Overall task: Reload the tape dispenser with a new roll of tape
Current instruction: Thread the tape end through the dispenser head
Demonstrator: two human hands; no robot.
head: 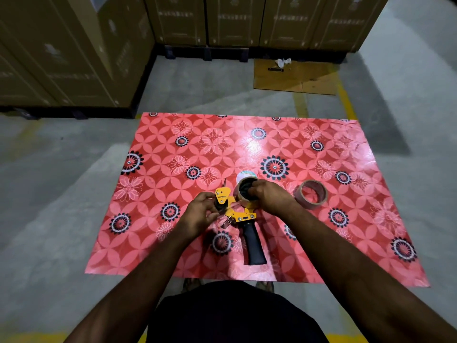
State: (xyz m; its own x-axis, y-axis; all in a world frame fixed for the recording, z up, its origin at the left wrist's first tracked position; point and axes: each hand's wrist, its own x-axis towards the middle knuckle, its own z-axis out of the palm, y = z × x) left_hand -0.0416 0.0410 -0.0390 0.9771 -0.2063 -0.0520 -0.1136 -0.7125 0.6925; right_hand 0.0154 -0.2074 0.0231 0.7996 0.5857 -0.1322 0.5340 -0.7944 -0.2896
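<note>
Concrete warehouse floor, red floral mat (pixel 321 243) lying on it, yellow tape dispenser (pixel 243 215) lying between both hands, left hand (pixel 201 214) pinching its front end, right hand (pixel 269 196) curling over mounted tape roll (pixel 241 191), spare roll (pixel 311 194) sitting just right of right hand.

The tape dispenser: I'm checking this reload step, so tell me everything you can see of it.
The tape dispenser lies flat on the red flowered mat, with its yellow frame, seemingly metal, away from the person and its black handle toward them. A brown tape roll sits on its hub. The left hand holds the front end; the right hand presses on the roll.
</note>
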